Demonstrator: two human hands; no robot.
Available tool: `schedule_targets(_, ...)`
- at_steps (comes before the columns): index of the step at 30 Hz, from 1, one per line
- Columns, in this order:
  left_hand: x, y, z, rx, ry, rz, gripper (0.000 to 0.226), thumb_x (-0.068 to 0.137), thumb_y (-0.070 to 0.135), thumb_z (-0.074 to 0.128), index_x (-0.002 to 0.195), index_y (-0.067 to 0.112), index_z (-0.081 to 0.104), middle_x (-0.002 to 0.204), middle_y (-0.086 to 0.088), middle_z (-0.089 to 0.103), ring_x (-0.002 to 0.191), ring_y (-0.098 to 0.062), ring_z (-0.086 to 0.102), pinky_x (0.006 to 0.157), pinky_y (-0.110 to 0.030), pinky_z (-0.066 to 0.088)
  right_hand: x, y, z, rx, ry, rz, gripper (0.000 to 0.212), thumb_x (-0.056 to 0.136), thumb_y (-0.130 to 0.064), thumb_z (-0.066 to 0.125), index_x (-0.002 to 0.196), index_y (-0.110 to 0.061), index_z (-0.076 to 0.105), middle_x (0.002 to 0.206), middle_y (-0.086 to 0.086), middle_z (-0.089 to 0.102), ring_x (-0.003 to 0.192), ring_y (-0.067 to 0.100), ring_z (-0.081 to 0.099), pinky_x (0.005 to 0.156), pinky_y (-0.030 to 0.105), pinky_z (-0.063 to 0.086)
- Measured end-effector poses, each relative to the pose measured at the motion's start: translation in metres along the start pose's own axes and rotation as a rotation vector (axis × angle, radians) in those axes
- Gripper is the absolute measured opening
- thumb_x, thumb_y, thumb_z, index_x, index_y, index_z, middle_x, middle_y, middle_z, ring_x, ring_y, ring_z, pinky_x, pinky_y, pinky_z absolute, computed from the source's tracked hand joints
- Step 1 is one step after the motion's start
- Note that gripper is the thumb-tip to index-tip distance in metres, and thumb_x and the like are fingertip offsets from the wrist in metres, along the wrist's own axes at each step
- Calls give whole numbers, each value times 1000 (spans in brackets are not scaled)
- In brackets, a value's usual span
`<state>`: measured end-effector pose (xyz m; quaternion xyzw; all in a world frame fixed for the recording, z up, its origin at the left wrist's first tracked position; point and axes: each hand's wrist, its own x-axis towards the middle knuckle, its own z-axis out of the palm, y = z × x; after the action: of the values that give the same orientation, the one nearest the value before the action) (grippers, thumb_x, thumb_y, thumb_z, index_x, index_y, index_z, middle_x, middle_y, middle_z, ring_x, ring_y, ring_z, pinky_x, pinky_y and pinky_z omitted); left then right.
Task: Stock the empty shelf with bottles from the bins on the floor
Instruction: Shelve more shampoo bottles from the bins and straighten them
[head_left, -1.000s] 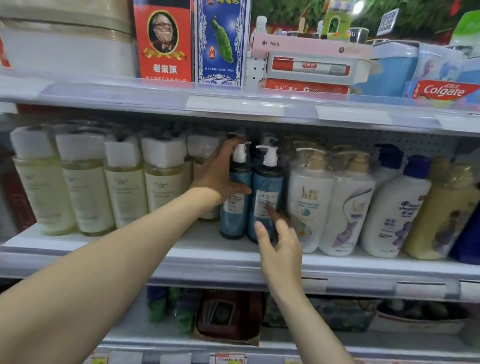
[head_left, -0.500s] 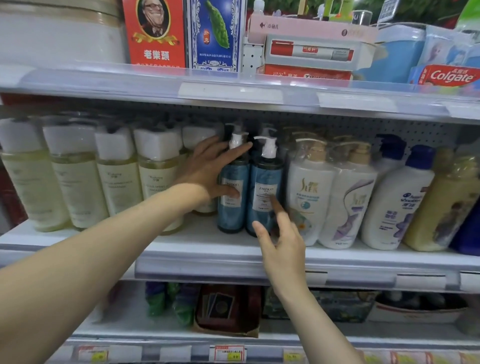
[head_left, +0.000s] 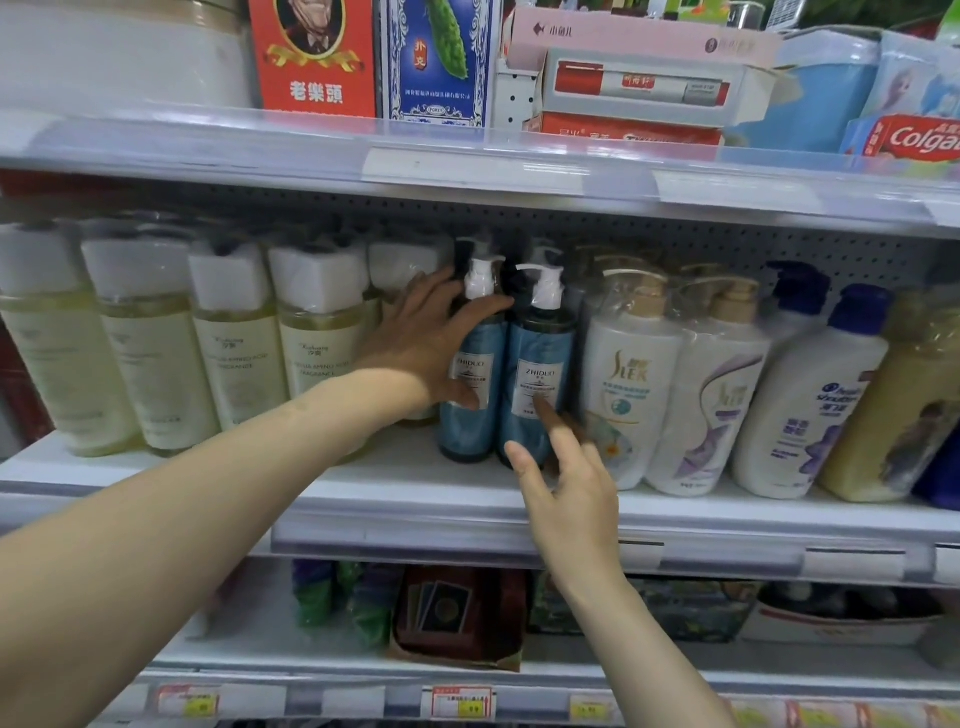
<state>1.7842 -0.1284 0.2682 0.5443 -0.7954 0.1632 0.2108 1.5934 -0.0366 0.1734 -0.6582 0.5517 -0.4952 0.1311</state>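
Here we are at the white middle shelf (head_left: 415, 483), and both hands are up on the two blue pump bottles that stand side by side near its front edge. The left hand (head_left: 421, 343) lies against the left blue bottle with the white pump head (head_left: 470, 431), fingers straight and fanned across its shoulder just below the pump, thumb flat on the white label; nothing curled round it. The right hand (head_left: 566, 483) reaches up from below, forefinger stretched out and touching the label of the right blue bottle with the white pump (head_left: 540, 353), thumb out, the other fingers loosely bent and holding nothing. A row of pale yellow clear bottles with white wrapped tops (head_left: 234, 364) stands to the left, and plastic-wrapped white shampoo bottles with beige pumps (head_left: 628, 384) crowd in just to the right.
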Motion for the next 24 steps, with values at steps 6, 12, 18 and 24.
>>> schedule_targets(6, 7, 0, -13, 14, -27, 31, 103, 63, 54, 83, 143, 51, 19, 157, 0, 28, 148, -21, 4, 120, -44, 4, 7, 2, 3, 53, 53, 184, 39, 91, -51, 65, 100, -18, 45, 78, -12, 50, 75, 15, 50, 59, 28, 38)
schedule_targets(12, 8, 1, -22, 26, -36, 57, 95, 63, 50, 84, 139, 47, 27, 154, 0, 34, 147, -18, 5, 117, -36, -4, 23, 0, 10, 56, 50, 313, 57, 92, -52, 63, 126, -6, 60, 109, 3, 66, 108, 27, 60, 85, 34, 48)
schedule_targets(18, 7, 2, -19, 59, 14, 77, 95, 64, 48, 85, 140, 43, 28, 152, -1, 36, 146, -19, 7, 114, -32, -8, 0, -14, 10, 41, 137, 115, 40, 96, -48, 57, 123, -18, 61, 80, -2, 67, 72, 16, 58, 63, 31, 44)
schedule_targets(24, 8, 3, -20, 104, 44, 114, 94, 64, 51, 83, 142, 37, 32, 148, -3, 42, 147, -22, 9, 115, -32, -13, -10, -17, 16, -25, 105, 39, 50, 95, -54, 48, 131, -22, 59, 74, 5, 55, 68, 22, 58, 61, 33, 40)
